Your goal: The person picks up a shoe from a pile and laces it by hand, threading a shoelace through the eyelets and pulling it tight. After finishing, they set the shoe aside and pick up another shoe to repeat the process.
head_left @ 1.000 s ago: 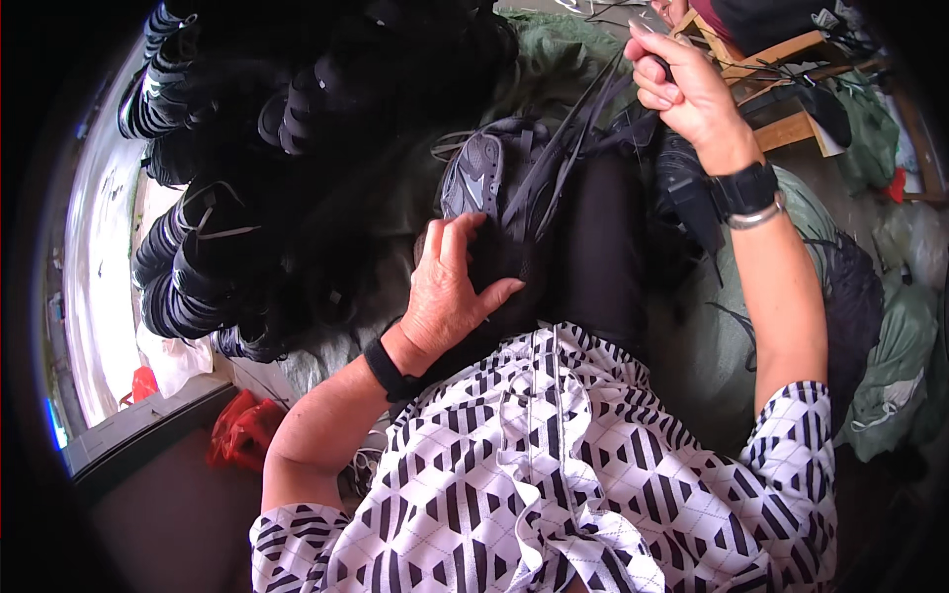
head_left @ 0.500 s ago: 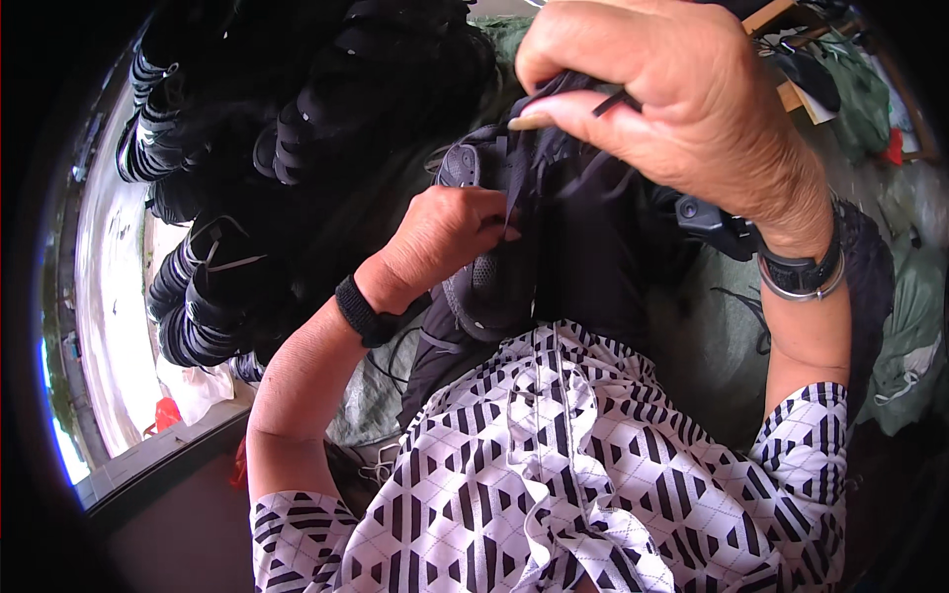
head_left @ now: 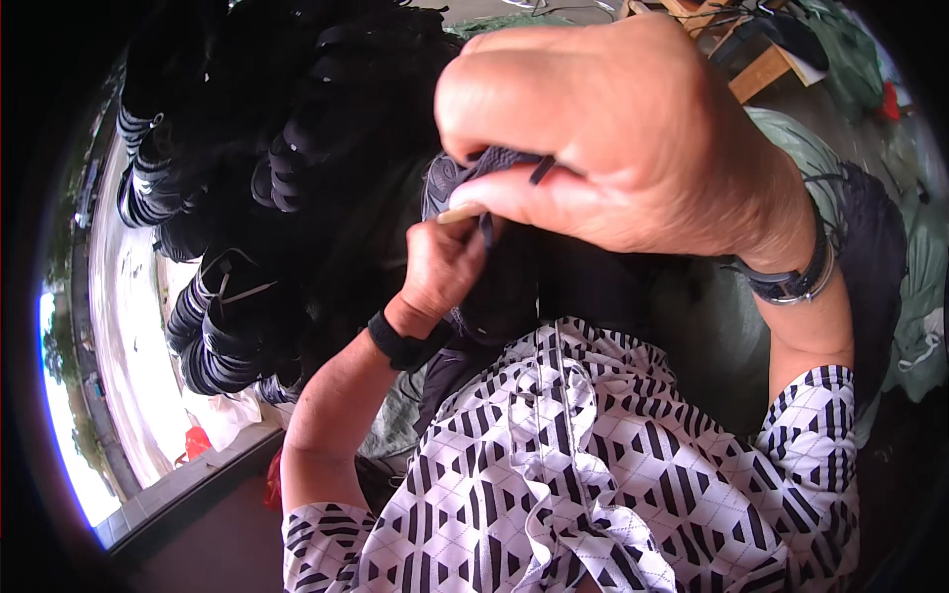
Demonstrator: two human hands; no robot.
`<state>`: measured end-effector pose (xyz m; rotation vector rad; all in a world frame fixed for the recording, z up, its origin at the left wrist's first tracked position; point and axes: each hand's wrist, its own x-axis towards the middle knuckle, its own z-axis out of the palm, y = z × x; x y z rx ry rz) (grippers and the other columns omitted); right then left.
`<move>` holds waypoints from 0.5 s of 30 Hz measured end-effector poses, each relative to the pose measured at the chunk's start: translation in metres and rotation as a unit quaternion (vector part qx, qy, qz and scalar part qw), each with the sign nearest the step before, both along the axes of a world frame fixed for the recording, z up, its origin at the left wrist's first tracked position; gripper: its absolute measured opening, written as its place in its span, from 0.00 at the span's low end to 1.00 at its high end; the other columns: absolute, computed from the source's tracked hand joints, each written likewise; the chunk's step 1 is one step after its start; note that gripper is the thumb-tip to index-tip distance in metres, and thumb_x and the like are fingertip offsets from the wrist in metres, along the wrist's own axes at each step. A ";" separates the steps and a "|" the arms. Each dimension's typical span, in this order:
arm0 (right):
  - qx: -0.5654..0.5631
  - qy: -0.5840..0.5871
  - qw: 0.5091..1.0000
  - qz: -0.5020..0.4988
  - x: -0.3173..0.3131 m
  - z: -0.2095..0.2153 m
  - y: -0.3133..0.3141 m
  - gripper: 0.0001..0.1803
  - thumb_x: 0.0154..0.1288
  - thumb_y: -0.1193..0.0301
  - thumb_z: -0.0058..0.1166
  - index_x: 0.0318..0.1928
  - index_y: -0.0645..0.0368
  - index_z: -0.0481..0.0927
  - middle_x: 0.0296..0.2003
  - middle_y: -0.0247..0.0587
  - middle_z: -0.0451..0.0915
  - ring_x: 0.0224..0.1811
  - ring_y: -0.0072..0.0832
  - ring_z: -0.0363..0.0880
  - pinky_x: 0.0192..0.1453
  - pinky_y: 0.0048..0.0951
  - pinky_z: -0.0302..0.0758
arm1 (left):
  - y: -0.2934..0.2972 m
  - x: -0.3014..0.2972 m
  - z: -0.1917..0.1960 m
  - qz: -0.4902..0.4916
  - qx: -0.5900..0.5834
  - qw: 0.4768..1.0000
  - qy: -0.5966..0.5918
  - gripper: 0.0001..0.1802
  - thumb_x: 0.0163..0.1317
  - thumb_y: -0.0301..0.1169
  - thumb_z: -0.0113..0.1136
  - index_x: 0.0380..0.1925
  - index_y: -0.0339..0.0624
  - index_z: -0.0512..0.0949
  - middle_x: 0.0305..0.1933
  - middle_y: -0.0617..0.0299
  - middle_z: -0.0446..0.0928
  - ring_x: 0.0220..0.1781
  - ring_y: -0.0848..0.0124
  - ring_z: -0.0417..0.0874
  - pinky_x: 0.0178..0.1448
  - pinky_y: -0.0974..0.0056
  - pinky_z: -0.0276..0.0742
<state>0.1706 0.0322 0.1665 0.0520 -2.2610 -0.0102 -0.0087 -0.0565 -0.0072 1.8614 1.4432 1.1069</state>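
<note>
A black shoe upper (head_left: 442, 183) with a mesh-like surface lies over my dark-trousered lap, mostly covered by my hands. High in front of me, my right hand (head_left: 613, 138) is closed, with thumb and bent fingers pinching dark fabric of the upper; a short black strip (head_left: 542, 170) sticks out between them. Just below the right thumb, my left hand (head_left: 438, 265) is closed on the near part of the same dark piece. Its fingertips are partly hidden, and the two hands nearly touch.
Stacks of nested black shoe uppers (head_left: 213, 346) rise along my left, with a dark heap (head_left: 346, 119) beyond. Pale green sacking (head_left: 717, 326) lies to the right. A wooden frame (head_left: 766, 71) stands at the far right, and a ledge (head_left: 188, 484) borders the left.
My right hand has come lower, leftward and closer to the camera, still pinching the fabric. My left hand has turned more upright, and the two hands have drawn together.
</note>
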 end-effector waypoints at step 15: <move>-0.733 0.039 0.644 -0.216 0.167 -0.084 0.005 0.14 0.67 0.61 0.52 0.32 0.60 0.76 0.25 0.34 0.77 0.18 0.09 0.64 0.16 0.11 0.53 | -0.016 -0.103 0.025 0.229 -0.264 0.899 -0.264 0.12 0.65 0.36 0.54 0.43 0.42 0.79 0.29 0.69 0.75 0.25 0.84 0.72 0.34 0.77 0.72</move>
